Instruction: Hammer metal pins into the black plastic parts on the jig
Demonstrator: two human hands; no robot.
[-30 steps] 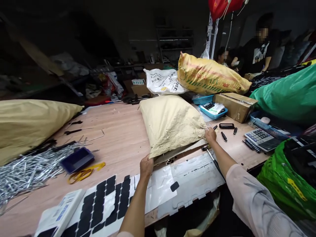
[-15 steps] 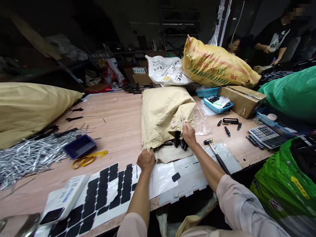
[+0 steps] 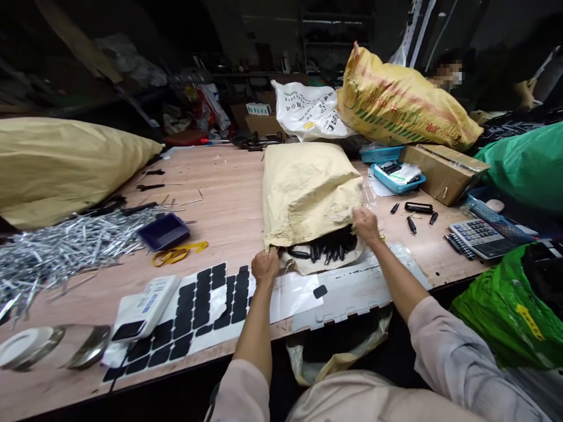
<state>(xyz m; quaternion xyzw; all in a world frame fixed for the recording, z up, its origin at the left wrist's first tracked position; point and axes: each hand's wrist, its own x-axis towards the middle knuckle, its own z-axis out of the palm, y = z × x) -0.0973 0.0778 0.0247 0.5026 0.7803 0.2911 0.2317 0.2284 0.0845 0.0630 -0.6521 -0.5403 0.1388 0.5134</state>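
Note:
A cream woven sack lies on the wooden table, its mouth facing me. My left hand is closed on the left corner of the mouth. On the opposite corner, my right hand grips the frayed edge. Between my hands the mouth gapes, and several black pointed plastic pieces show inside. The sack's lower lip rests over a grey board at the table's front edge. A black rounded-square pad lies on that board.
To the left are a pile of metal rods, a dark blue tray, a yellow strap and sheets of black pads. A calculator, a cardboard box and a green bag stand right. A person sits behind the yellow sack.
My right hand has moved right and slightly up, stretching the sack's mouth wider. More black pieces show inside. The left hand keeps its corner. The view has shifted somewhat.

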